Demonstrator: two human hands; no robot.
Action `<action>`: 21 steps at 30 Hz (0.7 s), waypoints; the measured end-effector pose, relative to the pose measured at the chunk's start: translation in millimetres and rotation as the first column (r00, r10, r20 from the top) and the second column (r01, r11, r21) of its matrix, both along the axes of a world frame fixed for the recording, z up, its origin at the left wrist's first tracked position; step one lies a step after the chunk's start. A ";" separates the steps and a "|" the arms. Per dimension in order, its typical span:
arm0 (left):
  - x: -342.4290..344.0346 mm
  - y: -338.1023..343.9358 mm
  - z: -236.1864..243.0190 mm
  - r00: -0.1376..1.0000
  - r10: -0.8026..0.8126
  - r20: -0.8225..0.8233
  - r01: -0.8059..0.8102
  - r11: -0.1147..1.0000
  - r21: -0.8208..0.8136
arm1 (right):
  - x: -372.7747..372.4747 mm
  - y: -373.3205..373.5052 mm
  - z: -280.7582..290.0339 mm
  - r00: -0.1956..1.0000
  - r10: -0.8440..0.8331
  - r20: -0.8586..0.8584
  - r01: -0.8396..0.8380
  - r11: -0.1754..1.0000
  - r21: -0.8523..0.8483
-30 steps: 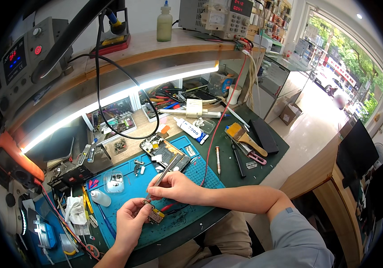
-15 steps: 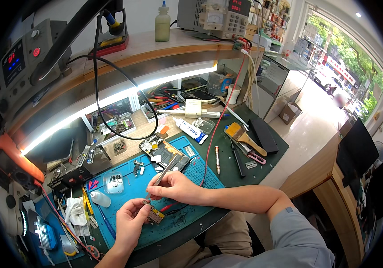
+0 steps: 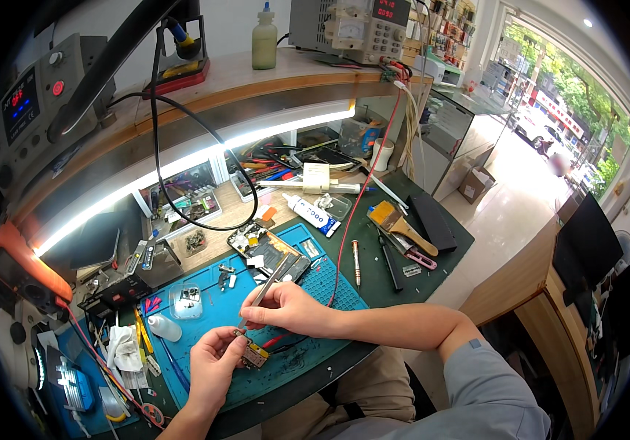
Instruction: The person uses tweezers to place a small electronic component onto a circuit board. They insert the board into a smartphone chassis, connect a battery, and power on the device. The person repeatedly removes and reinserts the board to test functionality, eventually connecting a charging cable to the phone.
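Observation:
My left hand [image 3: 217, 361] pinches a small phone circuit board [image 3: 255, 355] with yellow and metallic patches, above the near part of a blue work mat [image 3: 293, 380]. In my right hand [image 3: 279, 306] is a pair of slim metal tweezers [image 3: 263, 293], slanting down so the tip meets the board's upper edge by my left fingertips. Whether the tip grips anything is too small to tell. A red lead [image 3: 277, 341] with a dark end reaches the board's right side. Beyond my right hand lies an opened phone [image 3: 283, 257] on the mat.
A white bottle [image 3: 164, 328] and a clear dish [image 3: 186, 301] stand left on the mat. Right of it lie a screwdriver [image 3: 357, 262], a brush [image 3: 403, 229] and a glue tube [image 3: 312, 215]. A power supply [image 3: 366, 33] sits on the shelf; its red cable [image 3: 348, 227] crosses the bench.
The red digits on the power supply differ. Both hands, the tweezers and the board stay almost where they were; the whole view has shifted very slightly.

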State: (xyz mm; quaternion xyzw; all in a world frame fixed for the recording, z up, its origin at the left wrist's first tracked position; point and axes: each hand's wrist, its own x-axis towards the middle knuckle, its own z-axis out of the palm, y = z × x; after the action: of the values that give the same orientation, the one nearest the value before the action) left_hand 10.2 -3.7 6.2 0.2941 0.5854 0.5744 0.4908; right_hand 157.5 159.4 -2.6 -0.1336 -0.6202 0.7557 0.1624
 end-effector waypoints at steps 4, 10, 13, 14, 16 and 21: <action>-0.3 -0.7 0.6 1.000 -0.009 -0.005 0.009 1.000 -0.003 | 1.7 0.5 5.4 1.000 -0.006 -0.003 0.006 1.000 0.025; 0.0 -0.3 0.4 1.000 -0.011 0.000 0.011 1.000 -0.009 | 37.5 -2.4 47.1 0.996 -0.089 -0.013 0.090 0.990 0.109; -2.2 -1.5 -0.9 1.000 -0.011 -0.008 0.011 1.000 -0.002 | 79.7 -2.5 66.3 0.948 -0.294 0.120 0.233 0.901 0.366; -2.4 -1.5 -1.2 1.000 -0.015 -0.010 0.015 1.000 0.002 | 96.4 -2.2 71.9 0.902 -0.408 0.141 0.285 0.808 0.515; -3.1 -3.0 -1.7 1.000 -0.008 -0.017 0.009 1.000 0.012 | 123.1 8.8 56.8 0.714 -0.696 0.072 0.370 0.463 0.805; 2.8 4.5 -1.3 1.000 -0.026 -0.004 0.026 0.999 0.022 | 172.3 37.5 36.0 0.544 -0.820 0.179 0.172 0.318 0.932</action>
State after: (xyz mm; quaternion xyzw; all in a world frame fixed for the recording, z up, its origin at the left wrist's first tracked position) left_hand 13.0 0.8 5.0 0.3082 0.5762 0.5737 0.4938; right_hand 329.7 196.9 33.4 -0.4860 -0.8282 0.1616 0.2273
